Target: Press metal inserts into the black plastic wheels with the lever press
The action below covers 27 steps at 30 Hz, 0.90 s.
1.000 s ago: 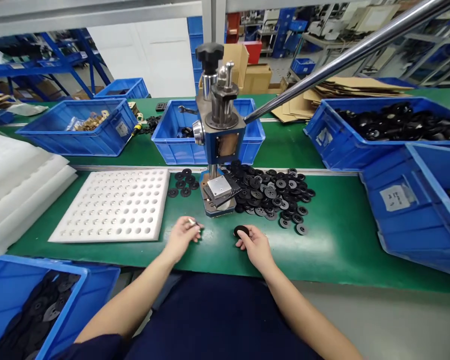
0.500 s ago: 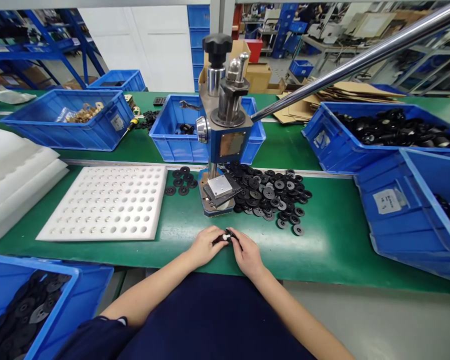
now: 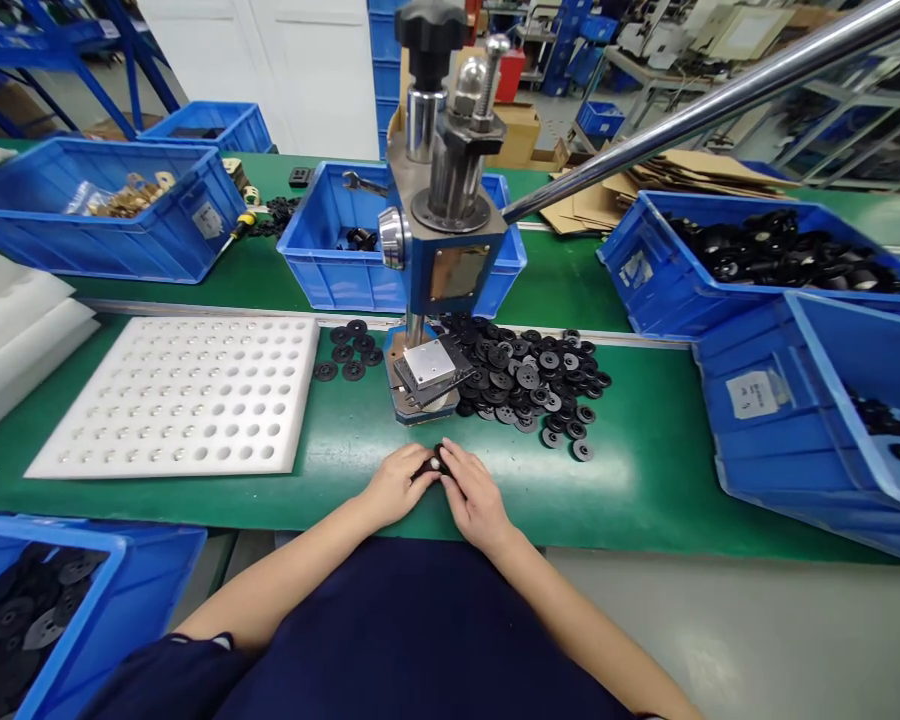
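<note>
My left hand [image 3: 396,486] and my right hand [image 3: 477,496] meet at the front of the green bench. Between them the fingertips of both pinch a small dark disc with a white piece [image 3: 436,464] at its middle; the fingers cover much of it. Just beyond the hands stands a hand-lever press [image 3: 450,250], with a metal plate [image 3: 430,363] on its base. To the right of the base lies a heap of black discs [image 3: 527,376]. Several loose black discs [image 3: 353,370] lie on its left.
A white foam tray [image 3: 298,440] with rows of holes, many filled, lies on the left. Blue bins [image 3: 742,400] stand on the right, behind the press and at the left. The press's long lever [image 3: 690,125] reaches to the upper right. A screwdriver [image 3: 246,220] lies at the back.
The view has shifted slightly. Both hands still hold the small part, which has turned: its white piece stuck out sideways before and now shows end-on as a round spot.
</note>
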Each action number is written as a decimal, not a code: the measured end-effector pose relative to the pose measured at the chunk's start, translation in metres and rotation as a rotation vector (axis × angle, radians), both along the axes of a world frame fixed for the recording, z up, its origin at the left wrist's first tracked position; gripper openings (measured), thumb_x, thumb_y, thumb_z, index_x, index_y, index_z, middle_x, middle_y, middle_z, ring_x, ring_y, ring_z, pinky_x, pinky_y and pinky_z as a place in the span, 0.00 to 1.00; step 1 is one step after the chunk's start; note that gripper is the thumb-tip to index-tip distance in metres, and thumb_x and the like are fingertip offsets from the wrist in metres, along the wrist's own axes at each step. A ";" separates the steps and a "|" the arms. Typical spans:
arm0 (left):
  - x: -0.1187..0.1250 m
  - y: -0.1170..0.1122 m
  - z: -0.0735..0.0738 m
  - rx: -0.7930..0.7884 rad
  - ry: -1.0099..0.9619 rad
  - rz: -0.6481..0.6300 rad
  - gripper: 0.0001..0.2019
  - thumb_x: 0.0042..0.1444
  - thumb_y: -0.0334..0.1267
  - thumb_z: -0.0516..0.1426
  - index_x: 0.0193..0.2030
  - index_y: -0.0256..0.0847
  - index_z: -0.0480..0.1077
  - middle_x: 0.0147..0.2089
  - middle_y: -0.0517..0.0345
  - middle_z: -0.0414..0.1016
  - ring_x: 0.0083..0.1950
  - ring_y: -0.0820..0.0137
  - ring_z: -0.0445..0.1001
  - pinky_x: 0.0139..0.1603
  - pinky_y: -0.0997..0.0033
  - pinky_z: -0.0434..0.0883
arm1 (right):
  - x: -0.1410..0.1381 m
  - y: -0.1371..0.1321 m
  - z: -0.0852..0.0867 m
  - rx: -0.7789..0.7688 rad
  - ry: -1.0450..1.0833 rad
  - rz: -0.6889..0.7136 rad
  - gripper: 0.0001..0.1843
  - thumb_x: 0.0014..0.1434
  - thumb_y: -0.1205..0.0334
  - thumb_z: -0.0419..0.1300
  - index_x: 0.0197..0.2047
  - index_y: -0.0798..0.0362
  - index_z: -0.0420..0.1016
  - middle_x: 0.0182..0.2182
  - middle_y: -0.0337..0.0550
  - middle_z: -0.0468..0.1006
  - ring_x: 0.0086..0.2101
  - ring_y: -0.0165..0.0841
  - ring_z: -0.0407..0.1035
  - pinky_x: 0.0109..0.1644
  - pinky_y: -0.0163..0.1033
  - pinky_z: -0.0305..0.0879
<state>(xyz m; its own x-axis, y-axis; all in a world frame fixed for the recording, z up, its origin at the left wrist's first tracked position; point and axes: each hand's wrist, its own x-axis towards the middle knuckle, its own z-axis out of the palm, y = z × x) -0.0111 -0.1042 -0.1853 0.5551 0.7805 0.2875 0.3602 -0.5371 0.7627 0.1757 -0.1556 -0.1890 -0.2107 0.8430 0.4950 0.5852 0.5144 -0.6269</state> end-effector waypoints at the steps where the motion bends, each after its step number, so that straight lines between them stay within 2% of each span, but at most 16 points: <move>1: 0.000 0.000 0.000 -0.002 -0.006 0.006 0.10 0.66 0.39 0.53 0.48 0.38 0.72 0.41 0.47 0.74 0.43 0.64 0.73 0.47 0.61 0.72 | -0.001 -0.002 0.002 -0.010 -0.019 0.010 0.28 0.66 0.66 0.52 0.69 0.50 0.58 0.65 0.54 0.63 0.62 0.41 0.63 0.62 0.53 0.67; 5: -0.002 0.001 0.005 -0.008 -0.046 0.043 0.08 0.65 0.37 0.52 0.41 0.39 0.71 0.35 0.52 0.71 0.37 0.66 0.70 0.41 0.65 0.71 | -0.012 -0.005 0.017 -0.014 -0.101 0.045 0.33 0.66 0.60 0.56 0.71 0.49 0.53 0.67 0.55 0.58 0.63 0.43 0.60 0.63 0.54 0.66; 9: -0.001 0.001 0.013 -0.030 -0.071 0.089 0.08 0.65 0.38 0.53 0.39 0.39 0.71 0.34 0.53 0.71 0.36 0.67 0.70 0.39 0.67 0.70 | -0.010 0.001 0.039 0.069 -0.115 0.009 0.30 0.67 0.57 0.53 0.70 0.47 0.55 0.64 0.53 0.64 0.60 0.41 0.63 0.61 0.52 0.67; 11: -0.001 0.002 0.014 -0.045 -0.082 0.144 0.08 0.64 0.39 0.54 0.39 0.39 0.72 0.36 0.52 0.73 0.38 0.66 0.71 0.40 0.66 0.70 | 0.005 0.008 0.047 0.086 -0.128 -0.142 0.26 0.67 0.55 0.52 0.66 0.46 0.62 0.61 0.51 0.67 0.59 0.43 0.63 0.60 0.54 0.65; 13: -0.001 0.003 0.014 -0.062 -0.096 0.198 0.08 0.63 0.40 0.55 0.38 0.39 0.72 0.36 0.51 0.75 0.37 0.66 0.72 0.39 0.67 0.70 | 0.027 0.014 0.046 0.065 -0.161 -0.382 0.22 0.66 0.52 0.52 0.60 0.47 0.69 0.59 0.53 0.69 0.58 0.47 0.63 0.60 0.60 0.63; 15: -0.001 0.004 0.012 -0.090 -0.122 0.229 0.09 0.63 0.40 0.55 0.38 0.39 0.73 0.35 0.51 0.76 0.36 0.66 0.72 0.38 0.67 0.70 | 0.054 0.016 0.037 0.003 -0.223 -0.615 0.22 0.66 0.50 0.52 0.55 0.52 0.73 0.59 0.58 0.68 0.57 0.52 0.61 0.58 0.66 0.61; 17: -0.001 0.004 0.010 -0.127 -0.150 0.246 0.09 0.62 0.40 0.55 0.39 0.39 0.74 0.35 0.52 0.76 0.35 0.67 0.72 0.38 0.68 0.69 | 0.078 0.014 0.023 -0.069 -0.303 -0.744 0.23 0.65 0.49 0.51 0.54 0.56 0.73 0.60 0.63 0.66 0.56 0.55 0.60 0.55 0.69 0.60; 19: -0.001 0.004 0.010 -0.171 -0.166 0.256 0.09 0.61 0.41 0.56 0.40 0.39 0.74 0.35 0.52 0.76 0.34 0.67 0.72 0.37 0.69 0.69 | 0.093 0.009 0.007 -0.089 -0.344 -0.751 0.22 0.66 0.51 0.51 0.53 0.56 0.74 0.59 0.62 0.67 0.54 0.53 0.62 0.54 0.67 0.61; 22: -0.002 0.005 0.013 -0.236 -0.164 0.256 0.09 0.59 0.41 0.58 0.41 0.38 0.74 0.33 0.54 0.75 0.32 0.69 0.71 0.36 0.69 0.68 | 0.096 0.001 -0.006 -0.039 -0.312 -0.662 0.16 0.66 0.56 0.51 0.47 0.54 0.77 0.56 0.56 0.71 0.51 0.45 0.65 0.54 0.58 0.65; 25: -0.003 0.005 0.018 -0.258 -0.148 0.260 0.09 0.59 0.43 0.58 0.36 0.39 0.72 0.30 0.56 0.73 0.31 0.70 0.69 0.35 0.70 0.66 | 0.081 0.001 -0.005 -0.018 -0.256 -0.593 0.13 0.65 0.57 0.54 0.42 0.53 0.78 0.53 0.53 0.73 0.48 0.41 0.68 0.53 0.53 0.67; 27: -0.003 0.005 0.022 -0.276 -0.159 0.249 0.11 0.61 0.45 0.55 0.33 0.39 0.69 0.28 0.57 0.71 0.29 0.71 0.68 0.34 0.70 0.65 | 0.069 0.004 -0.001 -0.028 -0.218 -0.527 0.12 0.65 0.57 0.54 0.41 0.53 0.78 0.50 0.52 0.76 0.47 0.40 0.69 0.53 0.51 0.68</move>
